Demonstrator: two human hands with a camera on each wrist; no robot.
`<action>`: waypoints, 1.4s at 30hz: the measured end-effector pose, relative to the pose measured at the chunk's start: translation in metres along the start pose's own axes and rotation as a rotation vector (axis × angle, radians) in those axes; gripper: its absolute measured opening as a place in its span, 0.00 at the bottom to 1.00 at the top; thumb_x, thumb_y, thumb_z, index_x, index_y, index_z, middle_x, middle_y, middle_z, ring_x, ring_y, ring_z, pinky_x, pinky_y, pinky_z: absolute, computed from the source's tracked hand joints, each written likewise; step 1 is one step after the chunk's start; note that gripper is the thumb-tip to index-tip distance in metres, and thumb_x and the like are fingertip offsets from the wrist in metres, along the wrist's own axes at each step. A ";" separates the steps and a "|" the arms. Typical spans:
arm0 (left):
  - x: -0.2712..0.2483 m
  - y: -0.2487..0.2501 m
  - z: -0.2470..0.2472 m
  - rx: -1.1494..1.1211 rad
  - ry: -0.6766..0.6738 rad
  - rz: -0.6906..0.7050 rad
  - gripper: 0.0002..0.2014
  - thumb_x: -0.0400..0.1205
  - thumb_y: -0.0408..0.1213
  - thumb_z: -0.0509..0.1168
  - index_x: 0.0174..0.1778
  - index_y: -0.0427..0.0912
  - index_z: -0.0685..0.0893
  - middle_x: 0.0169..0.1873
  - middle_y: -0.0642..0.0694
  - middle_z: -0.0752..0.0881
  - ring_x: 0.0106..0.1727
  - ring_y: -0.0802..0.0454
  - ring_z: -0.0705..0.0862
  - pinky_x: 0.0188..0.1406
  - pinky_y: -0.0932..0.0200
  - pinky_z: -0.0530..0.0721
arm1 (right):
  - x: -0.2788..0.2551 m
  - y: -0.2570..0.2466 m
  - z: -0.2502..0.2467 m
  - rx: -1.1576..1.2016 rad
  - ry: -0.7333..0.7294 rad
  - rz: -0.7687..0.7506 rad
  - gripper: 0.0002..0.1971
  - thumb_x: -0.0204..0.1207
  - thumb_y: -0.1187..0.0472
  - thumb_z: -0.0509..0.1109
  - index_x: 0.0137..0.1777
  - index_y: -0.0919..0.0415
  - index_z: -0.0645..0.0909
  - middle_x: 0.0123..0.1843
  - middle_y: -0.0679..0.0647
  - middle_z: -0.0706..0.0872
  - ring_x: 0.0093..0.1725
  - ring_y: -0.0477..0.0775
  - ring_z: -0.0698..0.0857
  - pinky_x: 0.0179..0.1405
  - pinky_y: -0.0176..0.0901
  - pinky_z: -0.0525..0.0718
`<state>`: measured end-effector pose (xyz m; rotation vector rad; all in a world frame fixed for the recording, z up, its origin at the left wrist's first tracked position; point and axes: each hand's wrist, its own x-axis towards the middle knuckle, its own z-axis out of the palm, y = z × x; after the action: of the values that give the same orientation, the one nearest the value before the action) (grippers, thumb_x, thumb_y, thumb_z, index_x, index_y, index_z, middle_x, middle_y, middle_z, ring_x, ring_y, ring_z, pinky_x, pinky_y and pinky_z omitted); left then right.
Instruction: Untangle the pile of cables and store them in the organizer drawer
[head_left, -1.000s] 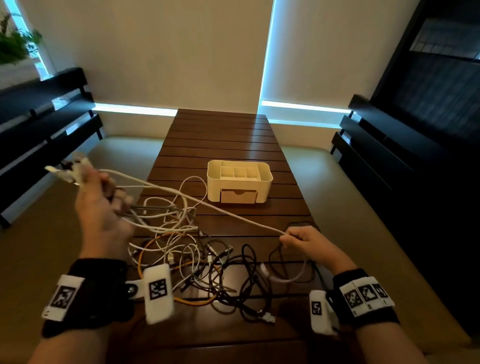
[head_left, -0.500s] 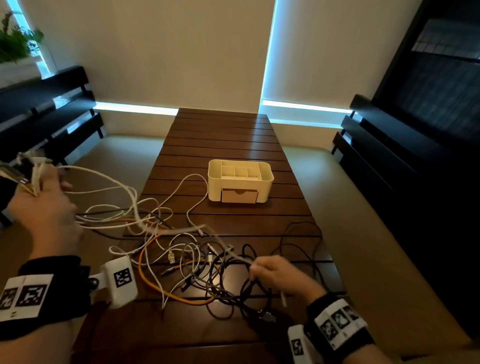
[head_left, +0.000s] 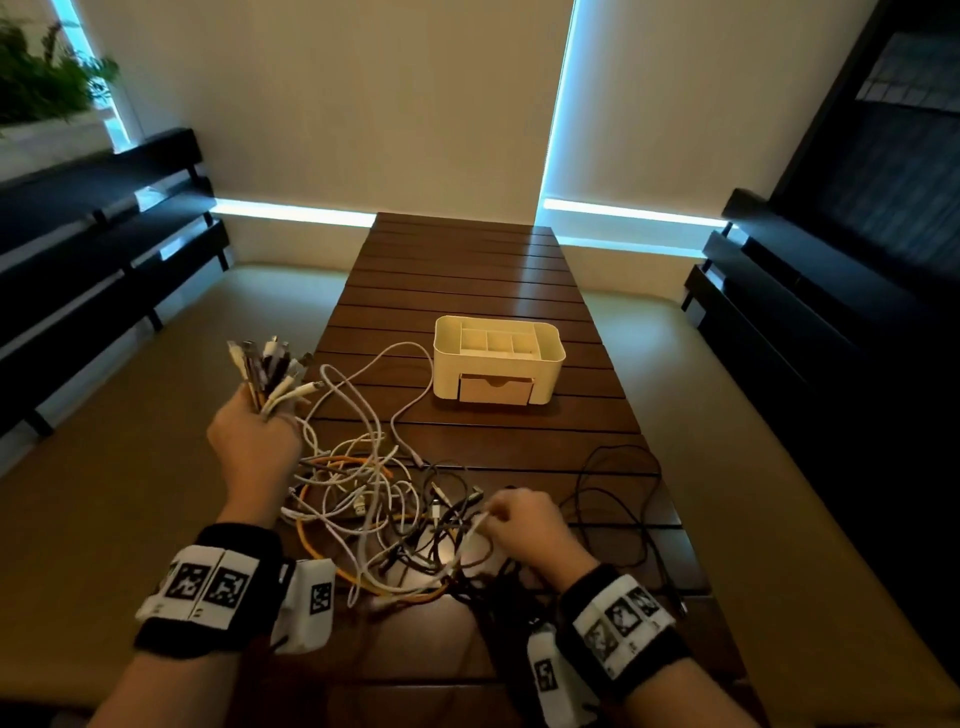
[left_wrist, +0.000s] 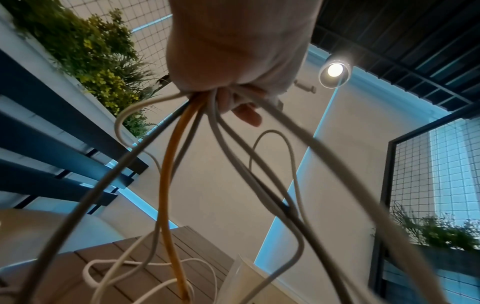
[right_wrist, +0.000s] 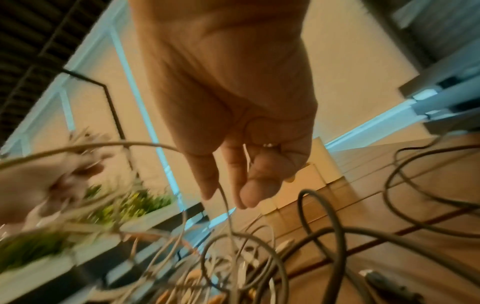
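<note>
Dark brown slatted wooden table (head_left: 467, 280) carried everything. Cream plastic organizer box (head_left: 498, 364) with closed light wooden drawer (head_left: 496, 389) sat mid-table, well apart from both hands. Tangled pile of white, black and orange cables (head_left: 395, 514) lay on near half, between hands. Left hand (head_left: 252, 441) raised at table's left edge, fist clenched round bundle of cable ends (head_left: 270, 371), plugs fanning above, cords trailing down into pile. Right hand (head_left: 524, 525) low over pile's right side, thumb and fingers pinching thin white cable (head_left: 475, 527).

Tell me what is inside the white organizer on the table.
The organizer's open top compartments look empty: only bare dividers show, with no cables in them. Its front drawer is closed, so whatever it holds is hidden.
</note>
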<state>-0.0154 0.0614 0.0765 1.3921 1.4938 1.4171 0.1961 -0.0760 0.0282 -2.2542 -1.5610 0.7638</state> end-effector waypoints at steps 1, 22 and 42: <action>0.001 -0.002 0.002 -0.039 -0.013 -0.012 0.11 0.79 0.26 0.64 0.53 0.43 0.86 0.41 0.40 0.84 0.41 0.47 0.78 0.40 0.46 0.78 | -0.001 0.009 -0.007 0.051 0.008 0.030 0.10 0.77 0.56 0.67 0.55 0.57 0.84 0.52 0.54 0.87 0.51 0.52 0.83 0.48 0.43 0.82; -0.010 0.007 0.013 -0.360 -0.159 -0.021 0.11 0.85 0.34 0.61 0.41 0.52 0.85 0.24 0.54 0.78 0.19 0.64 0.66 0.16 0.70 0.64 | -0.043 0.076 0.024 -0.198 -0.287 0.176 0.13 0.75 0.52 0.69 0.47 0.53 0.67 0.52 0.49 0.67 0.51 0.49 0.71 0.52 0.43 0.74; -0.041 0.027 0.029 -0.397 -0.402 -0.024 0.13 0.86 0.31 0.57 0.45 0.47 0.86 0.15 0.55 0.67 0.17 0.61 0.61 0.16 0.67 0.59 | -0.049 0.047 -0.118 0.918 0.745 -0.034 0.04 0.73 0.66 0.72 0.44 0.56 0.83 0.41 0.51 0.86 0.41 0.49 0.83 0.36 0.33 0.82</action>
<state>0.0281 0.0268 0.0876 1.3026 0.9133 1.2422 0.2865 -0.1316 0.1126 -1.5214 -0.6715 0.4030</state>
